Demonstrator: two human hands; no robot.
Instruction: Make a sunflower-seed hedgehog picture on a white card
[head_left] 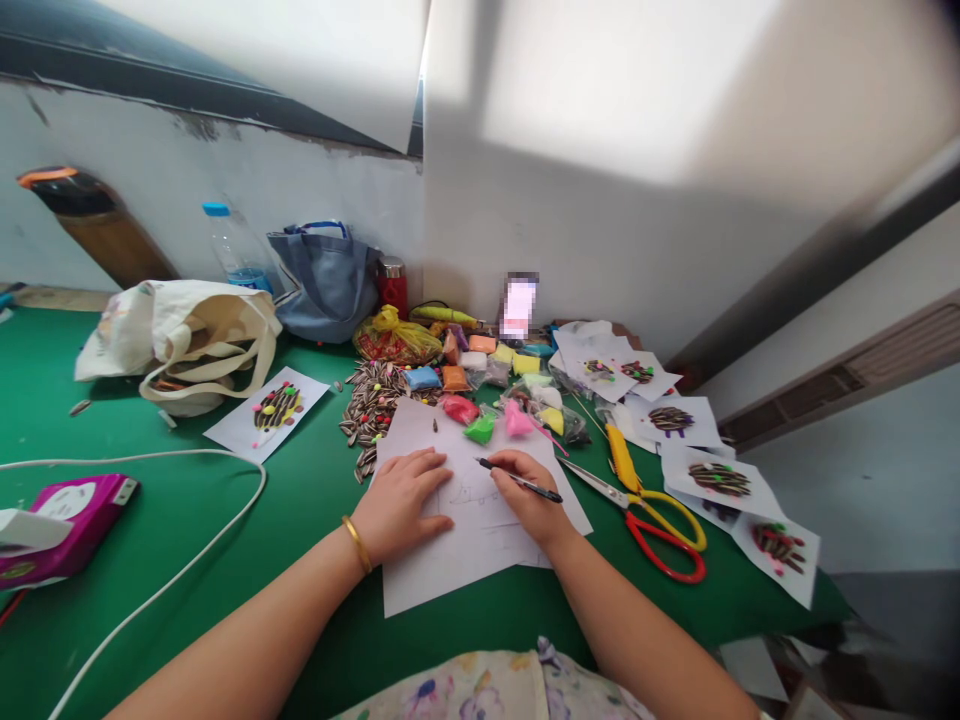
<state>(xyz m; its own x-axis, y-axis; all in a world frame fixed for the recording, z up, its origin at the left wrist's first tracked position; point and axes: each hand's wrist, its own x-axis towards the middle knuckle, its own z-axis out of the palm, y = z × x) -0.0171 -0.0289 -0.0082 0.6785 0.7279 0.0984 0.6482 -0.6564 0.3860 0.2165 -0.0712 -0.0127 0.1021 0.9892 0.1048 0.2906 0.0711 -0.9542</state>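
White paper [420, 580] lies on the green table with faint pen lines on it. My left hand [409, 500] rests flat on its left side, fingers spread, a gold bangle at the wrist. In my right hand [529, 490] is a black pen [536, 489], its tip pointing left just above or on the sheet; whether it touches I cannot tell. Beyond the paper's top edge sit bags of coloured clay, among them red [459, 408], green [480, 430] and pink [516, 420]. A heap of striped sunflower seeds [367, 400] borders the paper at the upper left.
Scissors [630, 500] and a yellow cutter [621, 455] lie right of the paper. Seed-decorated cards [720, 478] line the right edge; another card [270, 412] lies left. A cloth bag [210, 320], blue bag [322, 290], phone [519, 305] and white cable [202, 570] are around.
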